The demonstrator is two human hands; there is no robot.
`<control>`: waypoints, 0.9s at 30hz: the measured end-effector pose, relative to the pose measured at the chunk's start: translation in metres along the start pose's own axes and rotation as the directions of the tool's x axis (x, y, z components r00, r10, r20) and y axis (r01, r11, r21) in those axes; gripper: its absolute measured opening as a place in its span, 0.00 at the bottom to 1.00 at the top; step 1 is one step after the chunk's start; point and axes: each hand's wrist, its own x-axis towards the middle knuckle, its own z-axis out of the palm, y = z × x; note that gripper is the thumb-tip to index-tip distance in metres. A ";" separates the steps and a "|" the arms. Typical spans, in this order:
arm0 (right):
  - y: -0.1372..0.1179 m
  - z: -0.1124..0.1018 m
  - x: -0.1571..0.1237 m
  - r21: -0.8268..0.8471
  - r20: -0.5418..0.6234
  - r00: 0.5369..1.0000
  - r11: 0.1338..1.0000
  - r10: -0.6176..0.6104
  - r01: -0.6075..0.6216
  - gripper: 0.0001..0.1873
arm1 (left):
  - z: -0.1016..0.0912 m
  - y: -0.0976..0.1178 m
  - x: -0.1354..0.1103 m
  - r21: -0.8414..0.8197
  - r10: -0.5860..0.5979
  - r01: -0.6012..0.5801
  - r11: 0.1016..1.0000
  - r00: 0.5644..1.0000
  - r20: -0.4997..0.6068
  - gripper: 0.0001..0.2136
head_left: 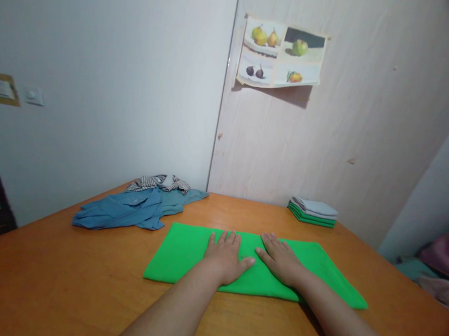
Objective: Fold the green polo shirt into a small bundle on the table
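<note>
A bright green cloth (183, 246), folded into a long flat shape, lies across the wooden table in front of me. My left hand (225, 258) rests flat on its middle, fingers spread and thumb pointing right. Just to the right, my right hand (281, 260) also lies flat on the cloth, its fingers stretched toward the far edge. Neither hand grips anything. Parts of the cloth under my palms and forearms are hidden.
Blue crumpled clothing (124, 209) lies at the table's back left, with a striped garment (160, 182) behind it. A stack of folded grey and green cloths (314, 212) sits at the back right. Walls border the wooden table (64, 279) behind.
</note>
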 end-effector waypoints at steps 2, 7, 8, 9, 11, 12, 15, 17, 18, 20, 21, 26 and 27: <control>-0.002 -0.002 -0.001 0.000 -0.029 1.000 1.000 -0.012 0.012 0.43 | 0.000 0.000 0.000 0.000 -0.004 0.004 1.000 1.000 -0.001 0.43; -0.010 -0.009 -0.002 0.049 -0.086 0.988 0.990 -0.127 0.131 0.40 | 0.001 0.001 0.001 0.003 -0.010 0.010 1.000 1.000 0.000 0.42; -0.012 -0.009 -0.002 0.066 -0.067 0.987 0.986 -0.149 0.154 0.39 | 0.000 0.001 0.000 0.003 -0.008 0.008 1.000 1.000 0.002 0.42; -0.013 -0.008 -0.002 0.081 -0.041 0.985 0.982 -0.167 0.169 0.39 | 0.000 0.001 0.000 0.003 -0.006 0.006 1.000 1.000 0.003 0.42; -0.014 -0.006 -0.002 0.093 0.008 0.983 0.979 -0.181 0.180 0.39 | 0.000 0.000 0.000 0.006 -0.005 0.005 1.000 1.000 0.004 0.42; -0.014 -0.006 -0.002 0.091 0.019 0.983 0.980 -0.182 0.179 0.39 | 0.000 0.000 0.000 0.008 -0.003 0.003 1.000 1.000 0.004 0.42; -0.015 -0.004 -0.002 0.077 0.015 0.984 0.981 -0.178 0.176 0.39 | -0.001 0.000 0.000 0.006 0.001 -0.001 1.000 1.000 -0.002 0.42; -0.014 -0.004 -0.002 0.072 0.009 0.983 0.981 -0.181 0.180 0.39 | -0.002 -0.001 -0.001 -0.003 0.005 -0.005 1.000 1.000 -0.009 0.41; -0.014 -0.003 -0.002 0.070 0.005 0.983 0.981 -0.182 0.182 0.39 | -0.003 -0.002 -0.001 -0.010 0.005 -0.005 1.000 1.000 -0.013 0.41; -0.012 -0.002 -0.002 0.068 -0.009 0.982 0.980 -0.187 0.187 0.39 | -0.004 -0.003 -0.002 -0.023 0.002 -0.003 1.000 1.000 -0.023 0.41; -0.012 -0.001 -0.002 0.068 -0.017 0.982 0.980 -0.189 0.189 0.39 | -0.005 -0.004 -0.002 -0.027 -0.003 0.003 1.000 1.000 -0.027 0.41; -0.008 0.004 0.001 0.062 -0.031 0.980 0.978 -0.196 0.198 0.41 | -0.009 -0.012 -0.001 -0.023 -0.099 0.098 0.995 0.994 -0.037 0.42; -0.007 0.005 0.001 0.058 -0.030 0.980 0.978 -0.198 0.199 0.41 | -0.009 -0.014 -0.001 -0.021 -0.116 0.115 0.993 0.993 -0.037 0.43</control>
